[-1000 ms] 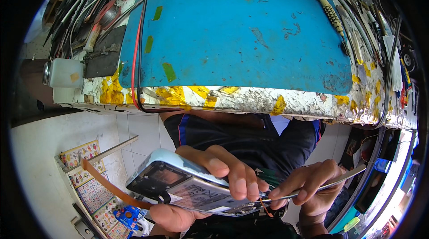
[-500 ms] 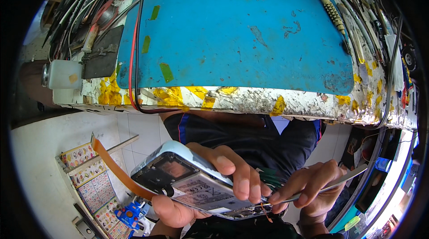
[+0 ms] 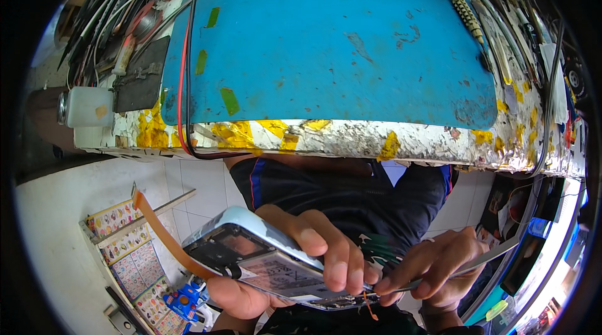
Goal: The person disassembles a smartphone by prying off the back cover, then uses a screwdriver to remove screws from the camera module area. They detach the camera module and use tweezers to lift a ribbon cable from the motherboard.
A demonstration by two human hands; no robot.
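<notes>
My left hand [image 3: 301,253] is closed round an opened smartphone [image 3: 238,242], its fingers over the upper edge and its thumb below. The phone is tilted, with its battery [image 3: 276,273] and dark inner parts exposed. From its left end a long orange flex cable [image 3: 164,235] curves up and away. Thin metal tweezers [image 3: 480,261] are pinched in my right hand [image 3: 442,266], their tips against the phone's right end. There a small copper-coloured strip [image 3: 370,307] hangs down. The fingers partly hide the tips, so I cannot tell what they touch.
A blue work mat [image 3: 326,47] lies on the worn white bench [image 3: 351,137] in front of me. Red and black leads [image 3: 185,84] hang over its edge. A translucent bottle [image 3: 91,107] stands left; a patterned pen-like tool [image 3: 456,3] lies right. Cables and tools crowd both sides.
The phone has tipped a little, showing its battery face at a flatter angle. My right hand and the tweezers have shifted slightly; the tweezers remain at the phone's right end.
</notes>
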